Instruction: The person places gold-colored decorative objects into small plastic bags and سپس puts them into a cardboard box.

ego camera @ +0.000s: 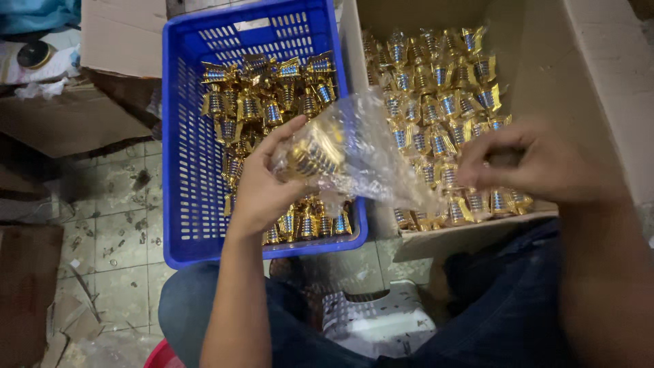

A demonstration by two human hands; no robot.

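My left hand (262, 180) holds a small gold and blue ornament (315, 155) that sits inside a clear plastic bag (371, 153), above the blue plastic crate (178, 163). My right hand (538, 163) is over the front of the open cardboard box (545, 75), fingers pinched together near the bag's far end; whether it grips the plastic is blurred. The crate holds several loose gold ornaments (266, 95). The box holds several bagged gold ornaments (443, 88) in rows.
My knees in blue jeans (504, 307) are below the crate and box. A white perforated stool (381, 317) stands between them. Flattened cardboard (68, 116) lies at the left on a dirty tiled floor (116, 225). A red rim (163, 356) shows at the bottom.
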